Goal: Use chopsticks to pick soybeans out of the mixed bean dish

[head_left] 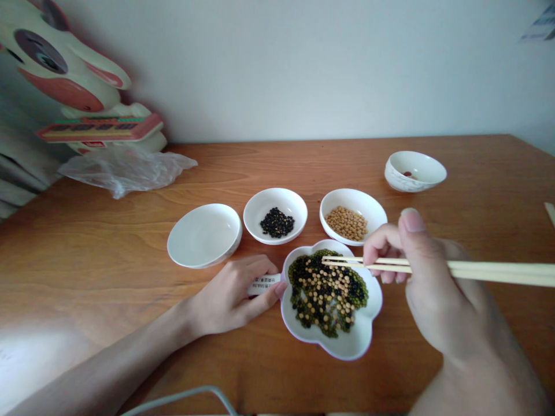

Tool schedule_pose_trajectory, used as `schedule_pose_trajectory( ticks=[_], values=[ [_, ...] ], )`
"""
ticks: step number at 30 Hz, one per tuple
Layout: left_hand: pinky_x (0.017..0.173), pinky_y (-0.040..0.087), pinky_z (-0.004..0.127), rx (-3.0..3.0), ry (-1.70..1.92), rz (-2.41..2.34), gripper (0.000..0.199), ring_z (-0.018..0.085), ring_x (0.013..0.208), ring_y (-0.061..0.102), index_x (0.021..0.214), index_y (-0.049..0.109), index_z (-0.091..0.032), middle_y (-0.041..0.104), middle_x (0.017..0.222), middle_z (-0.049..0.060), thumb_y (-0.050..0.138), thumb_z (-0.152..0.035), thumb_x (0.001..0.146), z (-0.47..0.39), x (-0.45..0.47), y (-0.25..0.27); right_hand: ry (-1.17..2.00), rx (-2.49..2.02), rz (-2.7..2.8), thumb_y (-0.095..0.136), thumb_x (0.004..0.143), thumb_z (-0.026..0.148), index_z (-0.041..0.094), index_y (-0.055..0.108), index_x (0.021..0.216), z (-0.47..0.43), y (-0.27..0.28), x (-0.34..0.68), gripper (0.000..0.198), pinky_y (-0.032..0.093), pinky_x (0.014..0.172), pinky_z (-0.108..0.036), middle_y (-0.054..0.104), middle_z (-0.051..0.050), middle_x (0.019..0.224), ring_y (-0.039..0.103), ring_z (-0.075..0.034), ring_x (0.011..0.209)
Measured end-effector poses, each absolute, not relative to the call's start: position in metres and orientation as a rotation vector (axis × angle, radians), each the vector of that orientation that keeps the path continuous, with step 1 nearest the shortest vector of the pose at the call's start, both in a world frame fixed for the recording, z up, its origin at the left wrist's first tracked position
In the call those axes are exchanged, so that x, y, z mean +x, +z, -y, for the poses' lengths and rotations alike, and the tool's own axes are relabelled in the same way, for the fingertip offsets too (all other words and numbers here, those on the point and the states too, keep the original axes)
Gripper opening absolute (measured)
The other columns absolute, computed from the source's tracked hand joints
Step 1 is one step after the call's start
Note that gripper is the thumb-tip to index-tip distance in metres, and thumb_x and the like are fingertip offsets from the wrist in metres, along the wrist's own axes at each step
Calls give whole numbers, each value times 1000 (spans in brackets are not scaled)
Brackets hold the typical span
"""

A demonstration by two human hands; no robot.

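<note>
My right hand [437, 283] is closed around a pair of wooden chopsticks [477, 271]. Their tips touch or hover just over the beans in a flower-shaped white dish [359, 344] with a lilac rim. Green, black and tan beans [323, 294] lie mixed in it. At the dish's left edge, my left hand [243, 292] pinches the rim between thumb and fingers. A printed white label [263, 283] shows between that thumb and index finger. Just behind the dish stand a bowl of black beans [277, 223] and a bowl of tan soybeans [347, 223].
Left of the black-bean bowl sits another white bowl [203, 237]. A patterned bowl [414, 172] holding a few small bits stands at the back right. A clear plastic bag [130, 170] and a cow-shaped toy keyboard [99, 115] occupy the back left. A pale cable [186, 396] crosses the front.
</note>
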State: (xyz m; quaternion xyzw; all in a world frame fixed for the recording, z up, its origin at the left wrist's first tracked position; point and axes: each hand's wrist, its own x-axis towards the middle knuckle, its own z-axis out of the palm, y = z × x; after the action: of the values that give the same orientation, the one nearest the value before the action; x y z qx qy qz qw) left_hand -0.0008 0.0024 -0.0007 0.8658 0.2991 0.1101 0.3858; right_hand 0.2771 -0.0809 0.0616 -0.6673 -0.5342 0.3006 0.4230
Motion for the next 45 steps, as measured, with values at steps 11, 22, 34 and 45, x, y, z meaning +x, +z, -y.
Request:
schedule_pose_trajectory(
  ticks=[11,22,34,45],
  values=[
    [72,47,27,2199,279,-768,22,14,79,63,99,62,-18,68,94,3,54,-38,105,-1,-2,-1,749,-1696,1319,29,105,70,23,62,69,82,59,277,68,35,60,-35,56,-1,61,51,-17,60],
    [71,48,26,2210,291,-757,22,15,78,63,99,63,-18,68,93,4,54,-38,105,-2,-3,-1,693,-1654,1256,31,103,74,23,65,64,84,66,280,72,37,57,-35,58,-4,59,52,-19,57],
    [70,48,27,2215,285,-761,25,15,78,63,98,63,-18,69,93,4,52,-40,106,-2,-2,0,763,-1691,1286,29,102,74,23,63,65,81,60,282,72,36,55,-34,58,-3,58,50,-17,56],
    [71,47,28,2201,265,-764,23,15,79,63,100,63,-19,68,94,3,53,-38,106,-2,-3,-1,693,-1727,1245,30,102,75,23,63,64,79,57,280,72,35,57,-35,58,-3,58,52,-18,58]
  ],
)
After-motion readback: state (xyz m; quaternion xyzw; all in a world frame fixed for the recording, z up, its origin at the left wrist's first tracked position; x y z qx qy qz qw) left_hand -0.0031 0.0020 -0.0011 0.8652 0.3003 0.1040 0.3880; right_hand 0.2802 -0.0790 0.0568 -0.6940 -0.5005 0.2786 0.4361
